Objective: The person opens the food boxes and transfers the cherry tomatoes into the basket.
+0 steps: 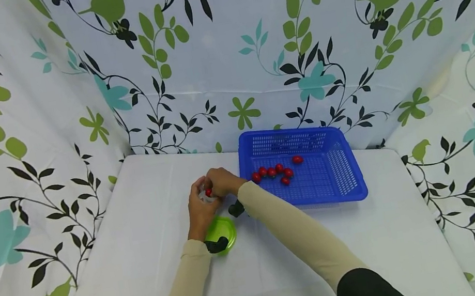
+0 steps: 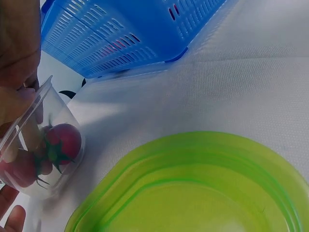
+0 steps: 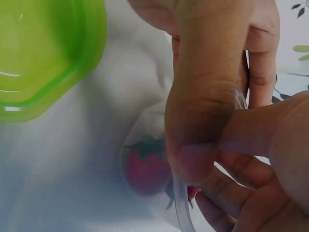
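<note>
Holding a small clear plastic cup (image 2: 41, 145) just above the counter (image 1: 285, 265), the left hand (image 1: 200, 209) has its grip curled round the cup's side. Cherry tomatoes (image 2: 63, 142) with green stems lie inside it, seen through the wall. The right hand (image 1: 221, 181) meets the left at the cup's mouth, its grip pinched at the rim, where the head view shows a red tomato (image 1: 209, 192); from the wrist view its thumb (image 3: 203, 121) lies over the clear edge, with a tomato just beneath.

Just below the left grip, under the wrist, a green lid (image 1: 221, 234) lies flat on the counter. To the right of both grips, near the right forearm, sits a blue basket (image 1: 346, 177) with several more red tomatoes (image 1: 272, 172) loose on its floor.
</note>
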`<move>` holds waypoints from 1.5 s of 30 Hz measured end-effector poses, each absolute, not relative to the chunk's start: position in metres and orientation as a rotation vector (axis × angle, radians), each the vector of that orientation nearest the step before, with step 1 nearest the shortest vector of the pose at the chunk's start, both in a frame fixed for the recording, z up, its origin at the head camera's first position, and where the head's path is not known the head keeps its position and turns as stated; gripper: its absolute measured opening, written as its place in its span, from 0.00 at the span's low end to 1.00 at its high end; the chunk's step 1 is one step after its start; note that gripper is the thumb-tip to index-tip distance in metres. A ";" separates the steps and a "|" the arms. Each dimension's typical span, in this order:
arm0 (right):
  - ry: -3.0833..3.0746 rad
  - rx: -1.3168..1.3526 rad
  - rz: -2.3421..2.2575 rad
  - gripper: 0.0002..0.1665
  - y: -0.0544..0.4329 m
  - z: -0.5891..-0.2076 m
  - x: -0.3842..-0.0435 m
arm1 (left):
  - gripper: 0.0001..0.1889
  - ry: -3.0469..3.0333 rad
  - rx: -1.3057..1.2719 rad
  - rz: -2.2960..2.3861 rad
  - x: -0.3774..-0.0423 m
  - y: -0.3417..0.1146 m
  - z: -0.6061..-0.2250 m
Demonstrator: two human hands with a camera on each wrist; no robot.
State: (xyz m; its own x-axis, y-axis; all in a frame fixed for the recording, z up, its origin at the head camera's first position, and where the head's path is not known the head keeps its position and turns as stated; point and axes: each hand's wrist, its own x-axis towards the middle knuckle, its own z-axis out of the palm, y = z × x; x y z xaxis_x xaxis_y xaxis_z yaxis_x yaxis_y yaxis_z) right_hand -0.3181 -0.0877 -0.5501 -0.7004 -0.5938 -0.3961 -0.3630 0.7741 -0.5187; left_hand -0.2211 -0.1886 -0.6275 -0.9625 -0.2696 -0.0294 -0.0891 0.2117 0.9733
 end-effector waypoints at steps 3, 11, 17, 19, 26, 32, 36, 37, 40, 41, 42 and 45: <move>2.382 -0.688 -0.581 0.18 -0.086 -0.549 -0.319 | 0.42 -2.332 0.345 -1.842 -0.221 -0.188 -0.626; 2.398 -0.693 -0.658 0.17 -0.081 -0.537 -0.314 | 0.42 -2.325 0.336 -1.843 -0.221 -0.187 -0.624; 2.434 -0.754 -0.759 0.17 -0.072 -0.529 -0.312 | 0.44 -2.348 0.348 -1.812 -0.221 -0.187 -0.626; 2.434 -0.759 -0.798 0.18 -0.067 -0.524 -0.312 | 0.44 -2.350 0.359 -1.808 -0.221 -0.186 -0.626; 2.459 -0.761 -0.867 0.20 -0.046 -0.514 -0.320 | 0.46 -2.322 0.371 -1.824 -0.221 -0.184 -0.627; 2.464 -0.706 -0.933 0.20 -0.032 -0.507 -0.323 | 0.46 -2.309 0.361 -1.829 -0.222 -0.184 -0.629; 2.483 -0.714 -0.928 0.21 -0.025 -0.503 -0.323 | 0.45 -2.306 0.364 -1.833 -0.222 -0.183 -0.629; 2.487 -0.720 -0.928 0.21 -0.023 -0.502 -0.323 | 0.45 -2.307 0.367 -1.831 -0.221 -0.183 -0.630; 2.494 -0.720 -0.932 0.21 -0.016 -0.499 -0.323 | 0.45 -2.316 0.367 -1.818 -0.222 -0.183 -0.631; 2.498 -0.724 -0.934 0.21 -0.014 -0.497 -0.322 | 0.45 -2.314 0.367 -1.818 -0.222 -0.183 -0.631; 2.503 -0.725 -0.932 0.20 -0.012 -0.496 -0.322 | 0.45 -2.312 0.367 -1.818 -0.222 -0.183 -0.631; 2.517 -0.729 -0.940 0.19 -0.004 -0.492 -0.322 | 0.45 -2.300 0.367 -1.821 -0.223 -0.183 -0.632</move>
State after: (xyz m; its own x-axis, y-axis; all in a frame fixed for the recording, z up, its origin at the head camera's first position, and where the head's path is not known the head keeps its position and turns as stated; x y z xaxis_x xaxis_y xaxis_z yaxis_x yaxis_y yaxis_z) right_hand -0.3221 -0.0037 -0.4917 -0.8039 -0.5768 -0.1450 -0.3405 0.6463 -0.6829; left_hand -0.2225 -0.1826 -0.6316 -0.9523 -0.3051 -0.0085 -0.0782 0.2170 0.9730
